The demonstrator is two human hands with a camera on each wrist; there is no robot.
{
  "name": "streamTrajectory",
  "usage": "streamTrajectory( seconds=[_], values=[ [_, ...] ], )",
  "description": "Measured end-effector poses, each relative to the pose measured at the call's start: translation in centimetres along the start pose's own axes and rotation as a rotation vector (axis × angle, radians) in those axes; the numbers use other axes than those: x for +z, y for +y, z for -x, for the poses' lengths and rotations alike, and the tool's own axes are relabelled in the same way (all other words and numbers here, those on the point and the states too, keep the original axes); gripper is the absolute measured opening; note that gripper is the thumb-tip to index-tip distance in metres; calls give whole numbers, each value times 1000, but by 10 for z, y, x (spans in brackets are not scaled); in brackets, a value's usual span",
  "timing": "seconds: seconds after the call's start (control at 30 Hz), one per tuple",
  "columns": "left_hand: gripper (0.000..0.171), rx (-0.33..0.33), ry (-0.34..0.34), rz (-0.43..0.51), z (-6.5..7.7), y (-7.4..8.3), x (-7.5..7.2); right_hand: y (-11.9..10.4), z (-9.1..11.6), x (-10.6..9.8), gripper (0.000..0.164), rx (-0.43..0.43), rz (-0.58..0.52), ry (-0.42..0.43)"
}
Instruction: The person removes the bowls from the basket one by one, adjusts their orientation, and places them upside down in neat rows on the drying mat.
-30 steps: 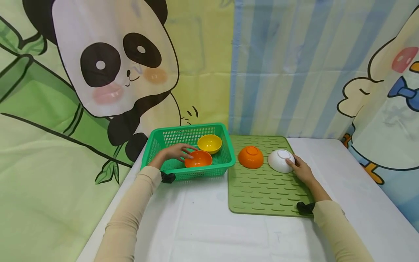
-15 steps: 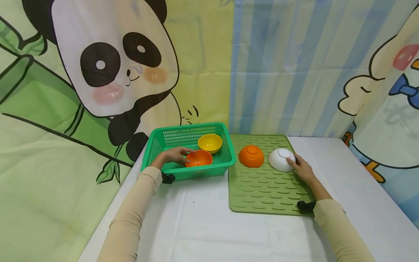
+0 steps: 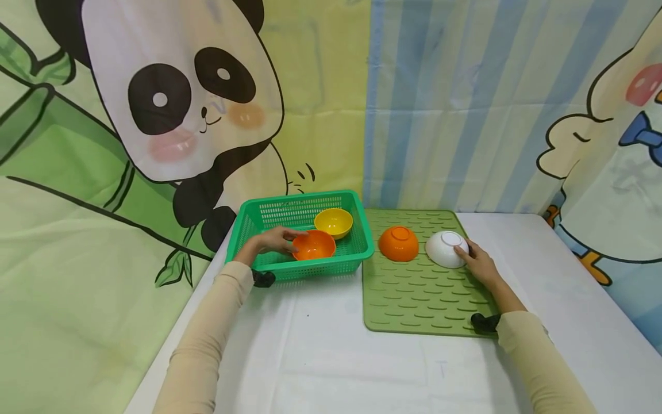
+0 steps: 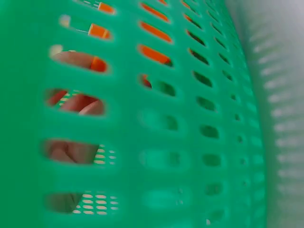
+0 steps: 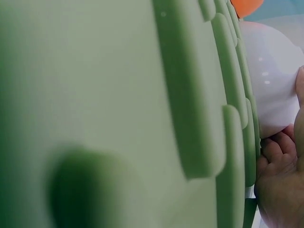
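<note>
In the head view, my left hand point(image 3: 274, 240) reaches into a green basket point(image 3: 305, 270) and pinches the left rim of an orange bowl point(image 3: 315, 247), which stands mouth up. A yellow bowl point(image 3: 334, 223) sits behind it in the basket. My right hand point(image 3: 482, 265) grips an upside-down white bowl point(image 3: 442, 250) on the green mat point(image 3: 414, 305), thumb near its base and fingers along its far right side. The right wrist view shows curled fingers point(image 5: 280, 147) against the white bowl point(image 5: 275, 80). Through the basket's slots point(image 4: 190, 142), the left wrist view gives only fragments of fingers and orange.
Left of the white bowl, another orange bowl point(image 3: 399, 244) lies upside down on the mat. Basket and mat stand side by side on a white-covered table point(image 3: 331, 368). A printed curtain point(image 3: 320, 103) hangs directly behind them.
My left fingers have come down and closed on the orange bowl's rim in the basket. My right hand keeps its hold on the white bowl. The head view has tilted slightly downward.
</note>
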State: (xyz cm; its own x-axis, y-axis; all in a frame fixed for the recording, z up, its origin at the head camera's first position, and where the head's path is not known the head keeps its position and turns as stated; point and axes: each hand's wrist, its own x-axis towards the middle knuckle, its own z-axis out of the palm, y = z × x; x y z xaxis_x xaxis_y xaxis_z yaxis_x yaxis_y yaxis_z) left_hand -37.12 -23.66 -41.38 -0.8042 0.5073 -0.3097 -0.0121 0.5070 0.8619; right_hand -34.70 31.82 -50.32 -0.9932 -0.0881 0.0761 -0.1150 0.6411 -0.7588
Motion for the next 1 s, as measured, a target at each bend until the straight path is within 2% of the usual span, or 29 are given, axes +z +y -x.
streamTrajectory(
  seconds=[0.13,0.23,0.37,0.47,0.6,0.77,1.0],
  values=[
    [53,10,71,56,10,8,-4,-1,0,0,77,1,6,-2],
    [54,26,98,79,18,20,-7,-2,0,0,78,13,2,0],
    [55,60,88,83,31,42,-9,-2,0,-1,79,25,-1,1],
    [54,77,63,70,42,62,-5,-2,0,-2,78,15,4,1],
    [52,83,19,13,56,89,10,-1,0,-2,77,-1,12,13],
    [50,89,-44,-33,68,122,40,0,-1,-3,77,-2,7,26],
    [47,92,-130,-54,76,150,71,-1,0,-2,76,3,-13,29]
  ],
)
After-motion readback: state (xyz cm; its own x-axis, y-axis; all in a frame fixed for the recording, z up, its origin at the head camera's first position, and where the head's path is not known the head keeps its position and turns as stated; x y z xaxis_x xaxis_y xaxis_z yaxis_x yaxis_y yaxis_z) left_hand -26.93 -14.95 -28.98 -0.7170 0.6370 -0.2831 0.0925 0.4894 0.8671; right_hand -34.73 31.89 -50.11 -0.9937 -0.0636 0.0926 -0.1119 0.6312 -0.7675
